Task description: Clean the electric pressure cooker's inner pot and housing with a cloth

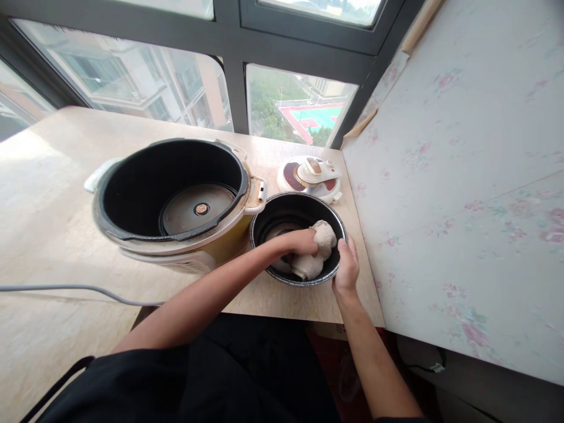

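A black inner pot stands on the counter in front of me, tilted slightly toward me. My left hand reaches down into it and presses a bunched, off-white cloth against the inside wall on the right. Some of its fingers are hidden by the cloth. At the pot's right rim, my right hand grips the edge, thumb up and fingers around the outside. Left of the pot sits the pressure cooker body, uncovered, with a round heating plate at its bottom.
Behind the pot lies a white and brown cooker lid. A grey cord crosses the counter at left. The flower-patterned wall bounds the right side, and a dark window frame stands along the back.
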Demonstrator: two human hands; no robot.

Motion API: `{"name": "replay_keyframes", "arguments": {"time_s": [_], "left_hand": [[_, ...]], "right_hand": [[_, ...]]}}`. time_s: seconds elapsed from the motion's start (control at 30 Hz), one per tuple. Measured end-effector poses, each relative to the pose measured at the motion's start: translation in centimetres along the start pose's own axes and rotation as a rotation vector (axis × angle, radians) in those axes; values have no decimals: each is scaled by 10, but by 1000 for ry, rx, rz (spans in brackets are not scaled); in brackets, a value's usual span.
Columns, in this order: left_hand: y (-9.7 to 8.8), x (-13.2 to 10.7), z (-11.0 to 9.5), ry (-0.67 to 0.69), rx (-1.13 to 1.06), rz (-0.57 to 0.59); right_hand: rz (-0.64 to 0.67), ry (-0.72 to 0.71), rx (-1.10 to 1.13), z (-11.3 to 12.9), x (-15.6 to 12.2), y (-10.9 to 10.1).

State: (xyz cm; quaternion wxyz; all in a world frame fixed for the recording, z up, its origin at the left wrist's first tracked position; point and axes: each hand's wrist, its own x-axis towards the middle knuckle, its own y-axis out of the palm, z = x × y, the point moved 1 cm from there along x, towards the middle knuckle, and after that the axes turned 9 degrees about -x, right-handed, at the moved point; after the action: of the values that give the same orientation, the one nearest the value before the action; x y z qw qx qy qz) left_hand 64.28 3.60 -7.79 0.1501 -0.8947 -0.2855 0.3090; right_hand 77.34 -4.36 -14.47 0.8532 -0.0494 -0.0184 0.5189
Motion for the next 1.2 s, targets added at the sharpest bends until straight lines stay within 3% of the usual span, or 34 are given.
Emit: {"name": "replay_keyframes", "arguments": {"time_s": [0.2,0.4,0.6,0.77,0.9,1.2], "left_hand": [[-3,-43,-8,68,102,-6],[2,-76,8,230,151,-74],[-6,-111,14,207,366,-164],[-8,-108,16,210,682,-328],[-9,-95,28,244,750,-429],[-11,-91,37,238,738,-361]], "right_hand": [[-102,35,-18,-4,1,-2],[-69,50,-96,-4,4,-7],[-91,-36,-147,5,5,-7],[59,-163,-438,24,8,-17],[120,-196,-599,34,12,-24],[281,-234,-732,39,36,-33]]}}
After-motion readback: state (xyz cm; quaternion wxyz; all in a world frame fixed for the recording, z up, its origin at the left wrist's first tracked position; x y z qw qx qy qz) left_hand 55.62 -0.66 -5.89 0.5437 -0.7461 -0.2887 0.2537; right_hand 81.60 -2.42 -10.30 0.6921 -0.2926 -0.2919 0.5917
